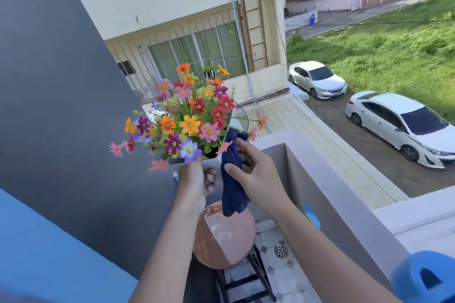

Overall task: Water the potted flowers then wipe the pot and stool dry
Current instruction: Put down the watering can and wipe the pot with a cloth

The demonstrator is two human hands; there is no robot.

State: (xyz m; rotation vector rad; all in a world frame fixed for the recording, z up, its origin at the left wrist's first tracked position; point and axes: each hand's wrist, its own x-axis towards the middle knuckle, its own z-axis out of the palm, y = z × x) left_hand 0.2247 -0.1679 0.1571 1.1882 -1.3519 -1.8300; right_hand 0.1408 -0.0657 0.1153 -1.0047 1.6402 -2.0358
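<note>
Pot (213, 164) – white, crowded with multicoloured flowers (187, 120), raised clear above the round pink stool (227, 238) | your left hand (194, 183) clamps its base | your right hand (256, 172) presses a navy cloth (232, 179) against its side.

Two white cars (317, 79) (403, 128) sit parked at right beside a grassy lot (394, 42). A cream building (172, 7) fills the upper centre, and a floor drain (280, 250) shows at the bottom.
</note>
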